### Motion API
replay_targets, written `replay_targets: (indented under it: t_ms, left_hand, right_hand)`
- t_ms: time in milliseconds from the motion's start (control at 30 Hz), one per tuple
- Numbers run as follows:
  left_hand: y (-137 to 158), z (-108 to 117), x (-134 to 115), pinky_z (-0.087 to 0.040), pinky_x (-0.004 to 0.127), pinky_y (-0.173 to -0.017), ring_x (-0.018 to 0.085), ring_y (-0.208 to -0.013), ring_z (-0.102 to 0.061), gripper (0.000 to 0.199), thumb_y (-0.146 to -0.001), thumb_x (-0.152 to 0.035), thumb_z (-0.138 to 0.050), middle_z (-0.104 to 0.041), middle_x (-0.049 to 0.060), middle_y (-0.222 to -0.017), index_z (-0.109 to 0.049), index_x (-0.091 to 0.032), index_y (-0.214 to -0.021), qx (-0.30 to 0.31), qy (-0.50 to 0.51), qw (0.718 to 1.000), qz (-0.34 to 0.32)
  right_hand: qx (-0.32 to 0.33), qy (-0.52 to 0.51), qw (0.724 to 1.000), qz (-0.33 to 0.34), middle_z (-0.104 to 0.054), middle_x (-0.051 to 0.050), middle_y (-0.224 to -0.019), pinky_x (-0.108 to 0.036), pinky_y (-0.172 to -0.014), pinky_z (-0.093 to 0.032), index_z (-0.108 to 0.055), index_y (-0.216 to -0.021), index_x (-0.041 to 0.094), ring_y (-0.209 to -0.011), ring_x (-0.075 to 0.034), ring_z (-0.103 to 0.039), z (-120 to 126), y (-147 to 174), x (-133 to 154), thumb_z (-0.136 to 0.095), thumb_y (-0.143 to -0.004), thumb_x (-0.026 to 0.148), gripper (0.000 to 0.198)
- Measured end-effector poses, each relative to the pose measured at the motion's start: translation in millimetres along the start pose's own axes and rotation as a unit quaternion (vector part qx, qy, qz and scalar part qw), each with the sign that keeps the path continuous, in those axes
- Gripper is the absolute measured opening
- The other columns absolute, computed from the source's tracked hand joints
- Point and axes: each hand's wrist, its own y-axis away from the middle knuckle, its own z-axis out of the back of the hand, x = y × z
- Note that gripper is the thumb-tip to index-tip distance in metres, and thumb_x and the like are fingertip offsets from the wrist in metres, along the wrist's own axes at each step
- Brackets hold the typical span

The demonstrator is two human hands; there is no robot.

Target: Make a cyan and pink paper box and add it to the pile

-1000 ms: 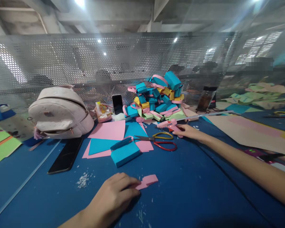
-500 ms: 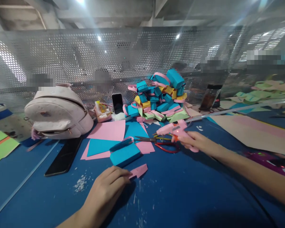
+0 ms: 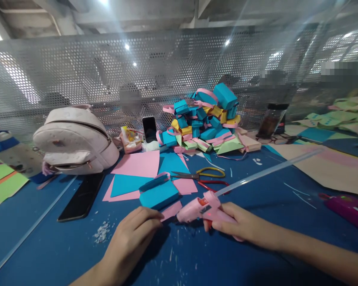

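My left hand (image 3: pixel 136 234) is closed on a small pink paper strip (image 3: pixel 171 211) low over the blue table. In my right hand (image 3: pixel 231 222) is a pink hot glue gun (image 3: pixel 201 208), my fingers wrapped round its handle near the orange trigger. Its nozzle points left, close to the free end of the strip; whether they touch I cannot tell. A long clear glue stick (image 3: pixel 268 171) juts out of its back. Just beyond the strip lies a blue folded paper box (image 3: pixel 158 194) with a pink band. Scissors (image 3: pixel 198 175) with yellow and red handles lie behind the glue gun.
Pink (image 3: pixel 137 163) and blue paper sheets lie behind the box. Farther back rises a pile of folded paper boxes (image 3: pixel 207 123). A pale backpack (image 3: pixel 74 139), a black phone (image 3: pixel 82 196) and a bottle (image 3: pixel 14 155) are on the left; a purple object (image 3: pixel 346 210) is on the right.
My right hand has brought the glue gun left and nearer, from over the scissors to the paper strip. My left hand stays nearly still on the strip.
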Motion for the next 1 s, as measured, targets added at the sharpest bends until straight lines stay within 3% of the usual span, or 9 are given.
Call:
replay_targets:
  t_ms: [167, 400, 667, 1000]
  left_hand:
    - [1, -2, 3, -0.053, 0.028, -0.077, 0.016, -0.093, -0.062, 0.02, -0.096, -0.008, -0.044, -0.065, 0.008, -0.104, -0.062, -0.017, -0.101, 0.001, 0.014, 1.0, 0.002]
    - [-2, -3, 2, -0.053, 0.024, -0.082, 0.015, -0.098, -0.062, 0.021, -0.096, -0.007, -0.045, -0.063, 0.008, -0.107, -0.061, -0.017, -0.104, 0.021, 0.01, 1.0, -0.006]
    - [-4, -3, 2, -0.052, 0.021, -0.081, 0.013, -0.097, -0.061, 0.023, -0.096, -0.005, -0.043, -0.062, 0.009, -0.107, -0.061, -0.016, -0.105, 0.014, -0.002, 0.999, -0.029]
    - [-5, -3, 2, -0.052, 0.019, -0.081, 0.012, -0.096, -0.061, 0.023, -0.098, -0.007, -0.041, -0.062, 0.008, -0.105, -0.062, -0.015, -0.101, 0.006, 0.002, 0.999, -0.036]
  right_hand:
    - [-0.004, -0.04, 0.999, 0.018, -0.042, 0.002, -0.072, -0.02, -0.05, -0.031, -0.065, -0.097, 0.017, -0.055, -0.008, -0.035, 2, -7, -9, -0.054, -0.086, 0.059, 0.045]
    - [-0.025, -0.021, 0.999, -0.023, -0.055, -0.004, -0.091, -0.02, -0.054, -0.039, -0.064, -0.1, 0.017, -0.065, -0.011, -0.045, 2, -2, -15, -0.054, -0.085, 0.056, 0.043]
    - [-0.022, 0.087, 0.993, 0.079, -0.062, -0.008, -0.087, -0.032, -0.073, -0.051, -0.068, -0.084, 0.015, -0.081, -0.021, -0.059, 3, 0, 4, -0.051, -0.087, 0.047, 0.036]
    - [-0.013, 0.111, 0.991, 0.068, -0.067, -0.011, -0.103, -0.037, -0.083, -0.052, -0.07, -0.109, 0.017, -0.093, -0.026, -0.063, 5, 2, 1, -0.048, -0.091, 0.051, 0.044]
